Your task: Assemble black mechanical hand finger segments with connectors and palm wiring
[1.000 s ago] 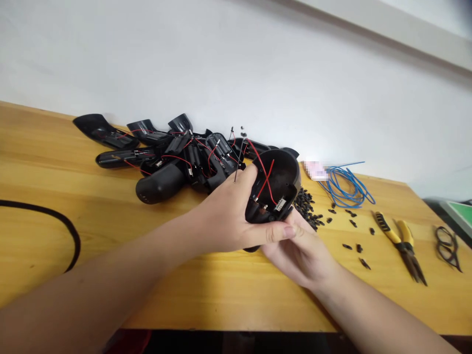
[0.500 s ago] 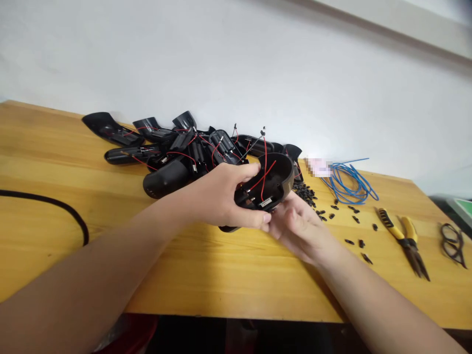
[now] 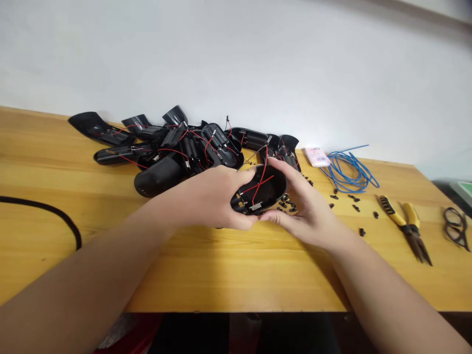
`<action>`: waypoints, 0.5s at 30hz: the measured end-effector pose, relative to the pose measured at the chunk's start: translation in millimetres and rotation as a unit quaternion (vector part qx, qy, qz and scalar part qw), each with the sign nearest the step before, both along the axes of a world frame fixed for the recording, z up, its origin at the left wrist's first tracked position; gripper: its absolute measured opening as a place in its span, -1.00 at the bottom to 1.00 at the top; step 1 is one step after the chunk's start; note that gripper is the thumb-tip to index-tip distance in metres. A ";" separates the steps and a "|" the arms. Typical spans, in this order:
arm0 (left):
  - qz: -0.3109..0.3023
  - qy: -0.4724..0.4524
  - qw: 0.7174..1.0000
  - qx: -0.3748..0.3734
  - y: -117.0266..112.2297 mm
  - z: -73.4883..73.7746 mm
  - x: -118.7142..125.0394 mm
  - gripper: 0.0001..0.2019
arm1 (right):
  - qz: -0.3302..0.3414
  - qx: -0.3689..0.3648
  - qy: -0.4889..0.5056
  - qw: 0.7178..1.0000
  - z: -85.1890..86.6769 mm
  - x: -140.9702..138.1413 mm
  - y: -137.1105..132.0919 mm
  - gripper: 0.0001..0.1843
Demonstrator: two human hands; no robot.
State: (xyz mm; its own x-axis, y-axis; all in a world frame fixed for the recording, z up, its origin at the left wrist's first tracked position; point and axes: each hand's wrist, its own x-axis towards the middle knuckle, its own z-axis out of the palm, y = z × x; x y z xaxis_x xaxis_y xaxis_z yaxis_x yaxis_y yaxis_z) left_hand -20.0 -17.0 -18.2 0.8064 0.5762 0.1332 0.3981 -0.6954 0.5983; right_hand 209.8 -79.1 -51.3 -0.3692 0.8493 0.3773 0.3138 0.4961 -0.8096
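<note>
A black plastic shell half with red wires inside sits between both hands, open side up, just above the wooden table. My left hand wraps its left side, thumb along the near rim. My right hand grips its right side, with fingers over the far rim and thumb below. Directly behind lies a pile of similar black shells with red wires.
Several small black pieces are scattered right of the hands. Farther right lie a blue wire coil, a small pink-white packet, yellow-handled pliers and black loops. A black cable curves at the left. A white wall stands behind.
The shell has come lower and tipped flatter toward the table. My right hand moved from beneath it to grip its right side and far rim.
</note>
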 end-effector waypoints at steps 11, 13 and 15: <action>0.069 -0.011 0.993 0.093 -8.7 2.1 1.3 -0.63 | -0.040 -0.010 0.108 0.993 -4.7 -7.3 2.7 -0.21; 0.072 -0.014 0.992 0.100 -8.3 -0.7 0.5 -0.51 | -0.048 -0.007 0.114 0.992 -4.9 -8.4 3.6 -0.22; 0.062 -0.025 0.992 0.111 -7.6 -2.6 0.0 -0.52 | -0.042 -0.010 0.111 0.993 -4.9 -8.5 3.9 -0.22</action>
State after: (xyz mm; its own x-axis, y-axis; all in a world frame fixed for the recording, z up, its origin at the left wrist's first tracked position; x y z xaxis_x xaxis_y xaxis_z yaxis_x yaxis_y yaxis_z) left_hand -20.0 -24.6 -20.8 0.7207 0.6222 0.3057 0.4617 -0.7597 0.4579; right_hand 201.3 -75.2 -56.2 -0.2055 0.8816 0.4249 0.1663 0.4594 -0.8725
